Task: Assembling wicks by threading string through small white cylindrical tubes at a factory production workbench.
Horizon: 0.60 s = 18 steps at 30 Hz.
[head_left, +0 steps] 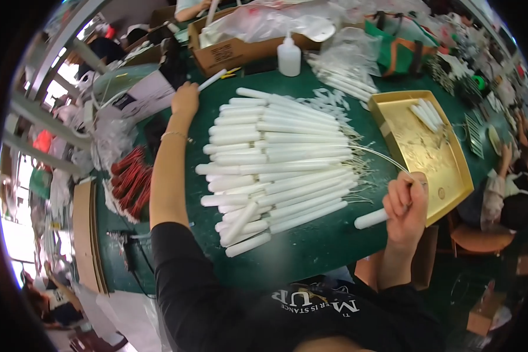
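Observation:
My left hand [186,98] reaches to the far left of the table, its fingers curled at the near end of a slim white tube [213,79] that sticks out toward the upper right. Closed near the right table edge, my right hand [406,202] grips a white candle-shaped tube [372,219], whose rounded end points left. A thin pale wire [384,155] arcs from the fingers of that hand to the pile. Between my arms lies a broad pile of white candle-shaped tubes [299,155] in layered rows, with thin wires at their right ends.
A gold tray [402,101] with several white tubes stands right. Behind the pile are a white squeeze bottle [288,57], yellow-handled pliers [231,73] and a cardboard box [217,60]. Red wire bundles [129,185] and a glue gun [123,239] lie left. Another person sits far right.

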Available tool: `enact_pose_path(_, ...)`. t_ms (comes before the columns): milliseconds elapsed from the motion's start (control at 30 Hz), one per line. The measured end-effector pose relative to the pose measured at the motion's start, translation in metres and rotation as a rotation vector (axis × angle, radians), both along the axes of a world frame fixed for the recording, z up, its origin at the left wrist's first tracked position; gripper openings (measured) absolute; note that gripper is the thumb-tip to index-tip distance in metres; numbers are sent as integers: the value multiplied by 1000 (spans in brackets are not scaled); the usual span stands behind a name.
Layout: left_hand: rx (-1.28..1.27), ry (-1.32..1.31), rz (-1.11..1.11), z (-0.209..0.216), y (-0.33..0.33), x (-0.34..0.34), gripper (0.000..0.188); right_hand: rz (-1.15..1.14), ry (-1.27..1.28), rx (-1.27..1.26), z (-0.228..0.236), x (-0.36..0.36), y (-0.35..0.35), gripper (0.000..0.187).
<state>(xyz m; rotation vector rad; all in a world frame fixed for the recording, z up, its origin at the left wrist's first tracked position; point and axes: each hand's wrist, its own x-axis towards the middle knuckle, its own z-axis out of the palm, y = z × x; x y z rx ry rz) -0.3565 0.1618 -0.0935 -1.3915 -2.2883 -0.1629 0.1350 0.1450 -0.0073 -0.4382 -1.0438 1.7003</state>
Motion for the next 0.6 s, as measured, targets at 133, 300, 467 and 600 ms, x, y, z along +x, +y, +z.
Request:
enact_pose_path(133,-23,-38,141,-4,-18,5,16,89,12,2,-8,0,10,16)
enact_pose_path(300,295,-306,-24,53,-53,82,17,130,97,26,1,-3,1,18)
enact_pose_path(467,496,-746,-366,89,-138,180,25,210,145,31,16,-7,-8,17)
enact_pose_path(600,531,-942,-293,83,-208,239,23,251,170,46,25,-7,-24,16)
